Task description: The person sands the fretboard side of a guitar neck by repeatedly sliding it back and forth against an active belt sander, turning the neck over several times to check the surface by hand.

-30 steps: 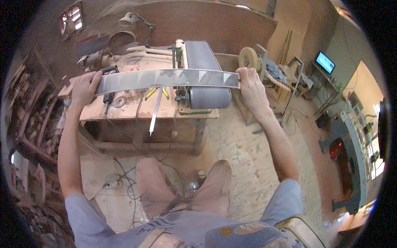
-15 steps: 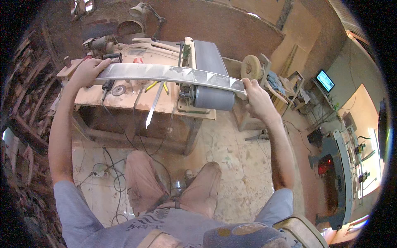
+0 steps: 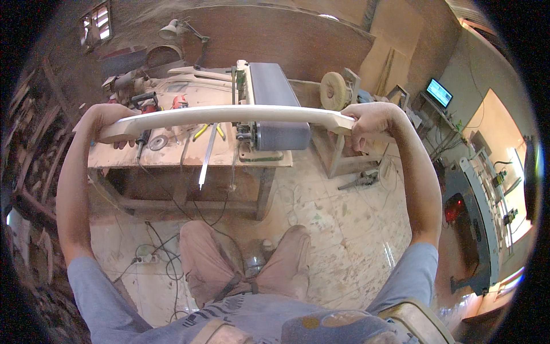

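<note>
I hold a long, pale, curved wooden slat [image 3: 229,113] crosswise in front of me, its narrow edge turned up. My left hand [image 3: 114,117] is closed round its left end, partly hidden behind the wood. Gripping the other end is my right hand [image 3: 369,121], thumb and fingers wrapped over the angled tip. Beyond and below the slat stands a belt sander [image 3: 272,83] with a wide grey belt, its near roller [image 3: 283,136] showing under the wood. I cannot tell whether slat and belt touch.
A dusty workbench [image 3: 126,157] bears a red power tool [image 3: 150,103], a grinding disc [image 3: 158,143], yellow-handled pliers [image 3: 200,132] and a metal strip [image 3: 208,157]. A round buffing wheel [image 3: 335,90] stands to the right. Cables [image 3: 166,246] lie on the tiled floor by my legs.
The slat has rolled from its broad, triangle-patterned face to its narrow edge. Both hands have turned with it, my right hand shifting outward. The view has also swung slightly.
</note>
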